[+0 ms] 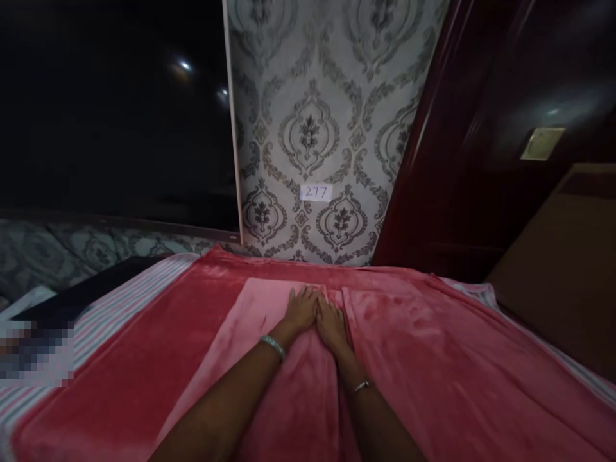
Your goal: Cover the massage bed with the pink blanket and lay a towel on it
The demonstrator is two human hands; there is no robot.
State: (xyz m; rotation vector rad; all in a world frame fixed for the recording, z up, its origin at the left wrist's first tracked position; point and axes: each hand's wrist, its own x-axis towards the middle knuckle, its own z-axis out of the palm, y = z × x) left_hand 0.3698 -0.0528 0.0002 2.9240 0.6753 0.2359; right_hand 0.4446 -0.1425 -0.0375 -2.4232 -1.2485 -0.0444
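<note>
A plush pink-red blanket [414, 372] is spread out in front of me, with its sides folded in toward the middle. My left hand [302, 309] lies flat on the left folded panel, near its far end, fingers stretched out. Right beside it, my right hand [332, 323] rests with extended fingers along the seam where the two folded panels meet. The hands touch or nearly touch at the fingers. Neither holds anything. A bracelet circles each wrist.
Under the blanket shows a striped cloth [139, 289]. A large dark screen [115, 115] stands at the back left, by a patterned wall with a paper label [316, 192] reading 277. Dark red wood panelling [462, 147] and a brown box-like piece [568, 256] are at the right.
</note>
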